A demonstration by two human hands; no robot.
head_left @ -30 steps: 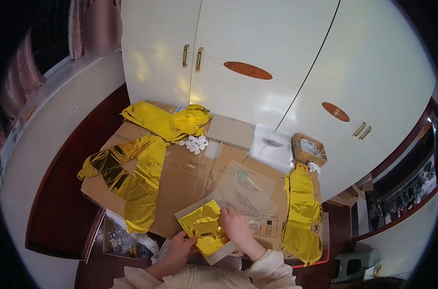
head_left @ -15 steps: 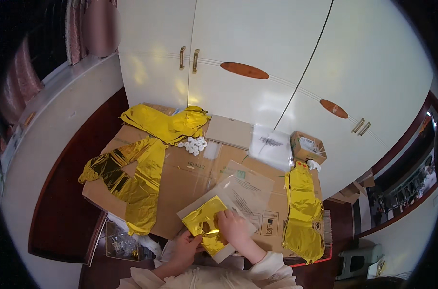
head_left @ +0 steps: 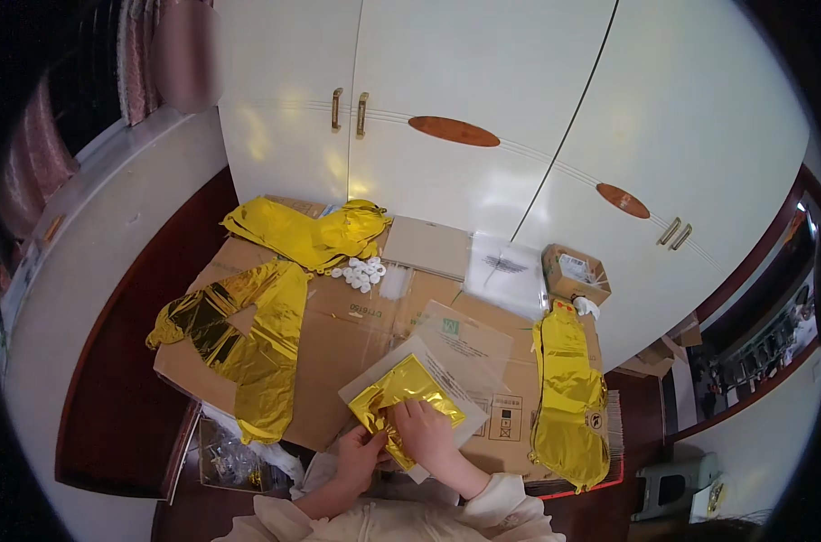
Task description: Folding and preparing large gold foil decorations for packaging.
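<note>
A folded gold foil balloon (head_left: 412, 381) lies on a pale square sheet (head_left: 472, 428) close in front of me. My left hand (head_left: 360, 453) pinches the foil's near left edge between thumb and fingers. Over the middle of the foil, my right hand (head_left: 425, 435) is bent with its fingers closed on a fold; the fingertips are partly hidden. Beneath and beyond the sheet is a clear plastic bag (head_left: 460, 348) with print on it.
Flattened cardboard (head_left: 338, 361) covers the work surface. Flat gold foil balloons lie at the left (head_left: 275, 352), far left (head_left: 311, 237) and right (head_left: 568, 397). White ribbon rolls (head_left: 363, 274), a clear packet stack (head_left: 505, 275) and a small carton (head_left: 576, 274) stand near the white cabinet (head_left: 446, 181).
The gold foil has spread wider over the sheet, its far right part opening out. My right hand has shifted slightly left and nearer to my left hand.
</note>
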